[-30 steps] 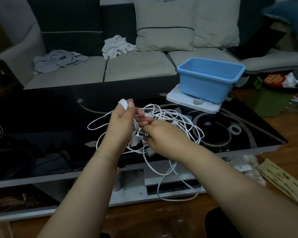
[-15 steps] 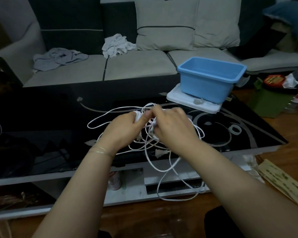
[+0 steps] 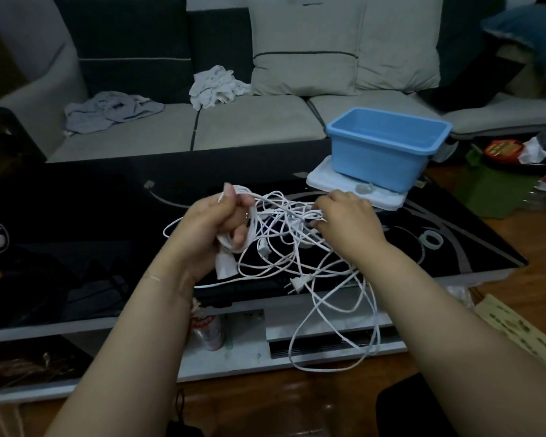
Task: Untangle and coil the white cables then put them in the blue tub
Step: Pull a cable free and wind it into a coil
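A tangle of white cables (image 3: pixel 289 234) hangs between my hands above the black glass table (image 3: pixel 92 247). My left hand (image 3: pixel 216 230) is closed around a bunch of strands, with a white connector block dangling below it. My right hand (image 3: pixel 347 220) pinches strands on the tangle's right side. A two-pin plug (image 3: pixel 298 283) dangles under the knot, and long loops (image 3: pixel 338 345) droop past the table's front edge. The blue tub (image 3: pixel 385 149) stands empty on a white slab (image 3: pixel 353 190) at the table's far right corner.
A grey sofa (image 3: pixel 249 127) with cushions and crumpled cloths runs behind the table. A white ring (image 3: pixel 431 239) lies on the glass at right. A can (image 3: pixel 207 329) stands on the lower shelf. Bags and clutter sit on the wooden floor at right.
My hands, close together half a second ago, have drawn apart: the left moved left and up with its bunch, the right moved right, spreading the tangle. More cable hangs below the table edge.
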